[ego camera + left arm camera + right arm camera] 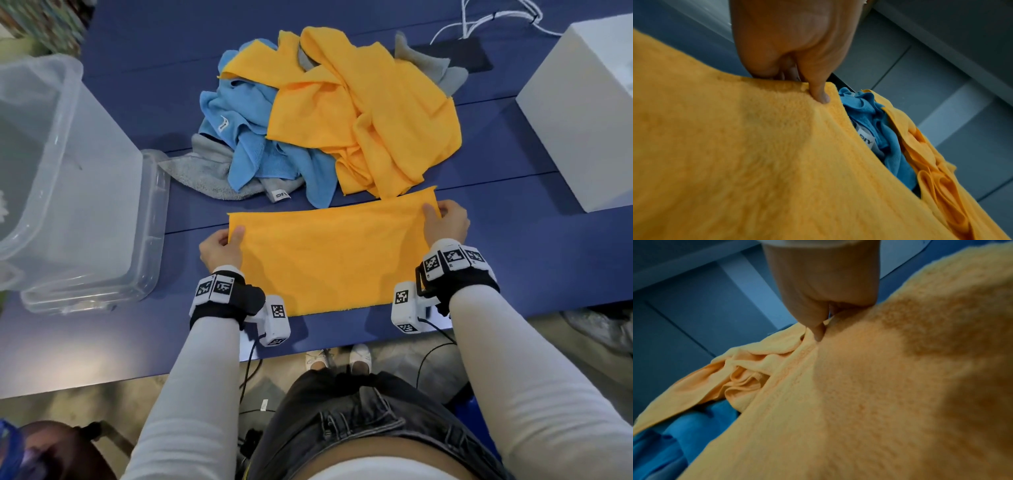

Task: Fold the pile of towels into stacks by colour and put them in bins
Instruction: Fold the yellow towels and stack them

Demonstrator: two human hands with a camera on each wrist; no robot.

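Head camera looks down over my table (102, 359); wrist cameras sit close, facing fingers; all share orange towel (329, 260).

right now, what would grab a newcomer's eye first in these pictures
The flat orange microfibre towel spread on the dark blue table, its far corners pinched by the left hand and right hand. Just beyond it lies the jumbled pile of orange, light blue and grey towels, with a clear plastic bin at left.

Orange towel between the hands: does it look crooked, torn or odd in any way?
Slightly crooked: the orange towel lies skewed, its far right corner higher than its left. No tear shows. Each hand pinches a far corner.
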